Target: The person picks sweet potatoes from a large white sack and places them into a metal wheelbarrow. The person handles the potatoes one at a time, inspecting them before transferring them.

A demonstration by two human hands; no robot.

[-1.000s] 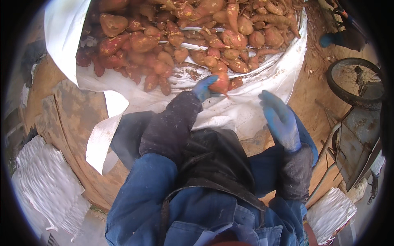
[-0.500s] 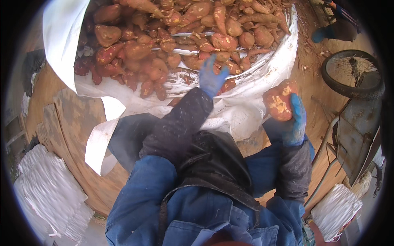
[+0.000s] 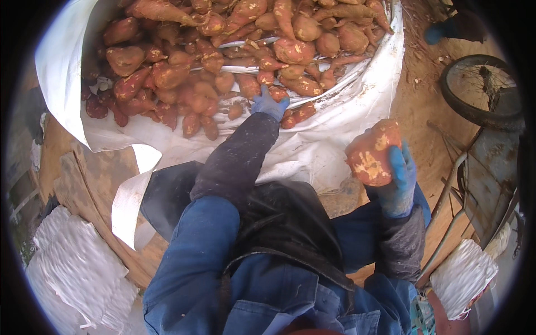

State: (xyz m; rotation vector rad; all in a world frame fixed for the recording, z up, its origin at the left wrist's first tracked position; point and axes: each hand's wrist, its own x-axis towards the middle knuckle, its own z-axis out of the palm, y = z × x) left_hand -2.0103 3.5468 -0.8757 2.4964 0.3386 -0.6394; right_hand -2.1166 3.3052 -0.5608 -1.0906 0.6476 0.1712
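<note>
My right hand [image 3: 399,181], in a blue glove, grips a large reddish-brown sweet potato [image 3: 373,153] with pale scuffed patches, held up over the right edge of the white sheet. My left hand [image 3: 270,105], gloved in blue too, is down at the near edge of a heap of sweet potatoes [image 3: 173,72]. Its fingers are spread, with a small sweet potato [image 3: 278,93] just beyond and between them; whether they press on it I cannot tell. A short sweet potato [image 3: 305,112] lies on the sheet right of this hand.
The heap rests on a white plastic sheet [image 3: 312,162] with a raised flap at left. A rusty wheelbarrow [image 3: 480,178] and its wheel [image 3: 446,92] stand at right. White bundled sacks [image 3: 78,262] lie at lower left, another stack [image 3: 463,273] at lower right. Another person's gloved hand [image 3: 434,33] shows at upper right.
My left hand has moved down to the small sweet potato at the heap's near edge. My right hand has brought the large sweet potato slightly lower and left. The view has shifted a little.
</note>
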